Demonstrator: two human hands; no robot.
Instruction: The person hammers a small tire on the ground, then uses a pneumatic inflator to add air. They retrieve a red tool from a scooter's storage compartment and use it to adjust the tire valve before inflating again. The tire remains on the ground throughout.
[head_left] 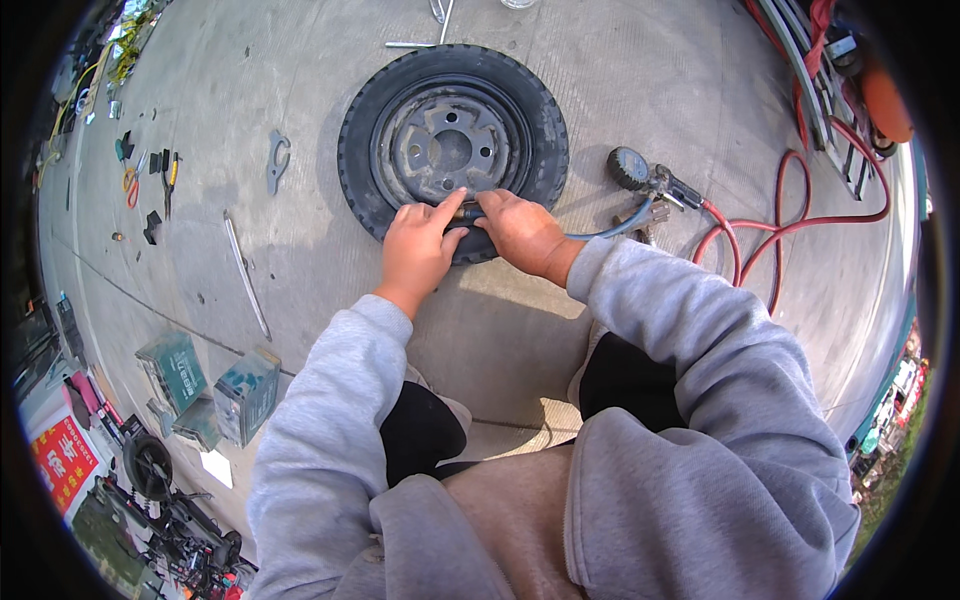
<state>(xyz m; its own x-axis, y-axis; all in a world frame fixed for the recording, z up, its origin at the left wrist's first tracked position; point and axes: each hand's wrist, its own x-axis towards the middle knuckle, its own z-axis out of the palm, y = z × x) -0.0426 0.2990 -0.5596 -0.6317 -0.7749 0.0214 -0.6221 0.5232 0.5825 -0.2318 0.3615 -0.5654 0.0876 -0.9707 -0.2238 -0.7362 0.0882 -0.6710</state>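
A black tire on a dark steel wheel (455, 105) lies flat on the ground in front of me. At its near edge, my right hand (525, 232) is closed around the end of the blue air hose (617, 229). A dark and brass-coloured air chuck (464, 214) shows between my two hands, over the near part of the rim. My left hand (424, 245) is beside it, index finger stretched toward the rim and thumb apart, on either side of the chuck. The valve is hidden by my fingers. A round pressure gauge with a trigger handle (630, 168) lies right of the tire.
A red hose (780, 232) loops across the ground at right toward a metal frame (815, 75). At left lie a grey flat metal piece (277, 162), a long tire lever (245, 270), pliers (170, 185) and green boxes (172, 370). A metal wrench (443, 25) lies beyond the tire.
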